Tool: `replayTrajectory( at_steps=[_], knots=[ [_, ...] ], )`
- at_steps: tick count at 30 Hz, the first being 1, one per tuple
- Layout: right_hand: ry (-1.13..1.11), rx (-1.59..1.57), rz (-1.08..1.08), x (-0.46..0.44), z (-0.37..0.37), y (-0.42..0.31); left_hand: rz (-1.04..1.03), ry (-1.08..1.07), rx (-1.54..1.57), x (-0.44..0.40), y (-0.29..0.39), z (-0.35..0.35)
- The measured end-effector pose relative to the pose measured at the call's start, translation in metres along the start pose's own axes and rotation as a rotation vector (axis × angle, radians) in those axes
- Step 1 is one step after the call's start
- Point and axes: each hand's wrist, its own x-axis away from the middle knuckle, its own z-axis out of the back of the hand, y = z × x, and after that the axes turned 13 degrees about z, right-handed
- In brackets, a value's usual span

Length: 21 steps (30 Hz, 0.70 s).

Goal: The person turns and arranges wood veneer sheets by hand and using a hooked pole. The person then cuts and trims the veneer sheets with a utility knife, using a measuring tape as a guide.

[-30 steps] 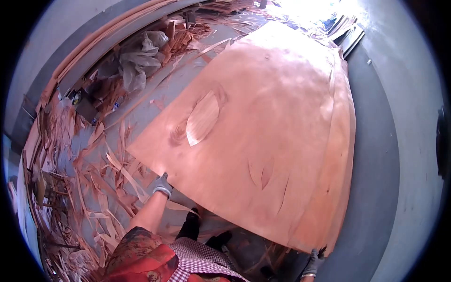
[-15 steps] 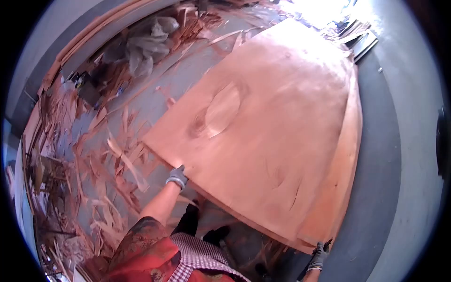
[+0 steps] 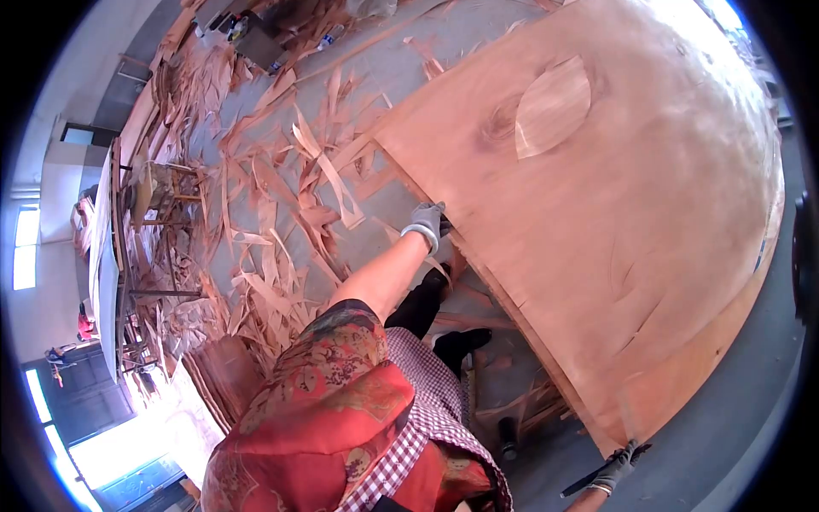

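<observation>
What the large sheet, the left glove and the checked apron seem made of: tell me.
Large sheet: probably wood veneer, smooth, mostly matte; knotty swirls and splits suggest it. Left glove: likely soft fabric, fitting closely; any coating unclear. Checked apron: apparently matte woven cloth, given its folds.

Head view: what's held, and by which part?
Left hand: wood sheet, by its near edge. Right hand: dark slim tool, by its middle; a grip on the sheet's corner cannot be told.
</observation>
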Motion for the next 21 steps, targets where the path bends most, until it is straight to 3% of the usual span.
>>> replayTrajectory(
  at_steps=[5, 7, 8, 9, 10, 12, 14, 16, 21],
  knots=[
    [-0.032, 0.124, 0.029, -0.002, 0.003, -0.008, -0.147, 0.129, -0.304, -0.009, 0.003, 0.000],
    [-0.024, 0.012, 0.084, -0.007, -0.003, 0.002, -0.615, 0.577, -0.853, -0.064, -0.005, 0.010],
    [-0.041, -0.002, 0.086, -0.006, -0.003, 0.002, -0.865, 0.759, -1.150, -0.002, 0.006, -0.004],
    [-0.066, 0.013, 0.076, -0.006, -0.003, 0.009, -0.769, 0.594, -2.117, 0.063, 0.031, -0.009],
    [-0.069, 0.049, 0.051, 0.002, -0.002, 0.005, -0.628, 0.474, -2.291, 0.038, 0.029, -0.007],
    [-0.053, 0.081, -0.010, 0.017, -0.007, -0.008, -0.575, 0.395, -2.175, -0.021, 0.031, 0.009],
    [-0.028, 0.087, -0.044, 0.024, -0.016, -0.010, -0.716, 0.347, -2.042, -0.018, 0.040, 0.018],
    [0.003, 0.097, 0.081, 0.008, 0.001, 0.031, -0.149, 0.096, -0.381, -0.054, 0.030, 0.024],
    [0.100, 0.051, -0.010, 0.020, 0.001, 0.047, -0.123, 0.072, -0.338, -0.028, 0.043, 0.021]
  ],
)
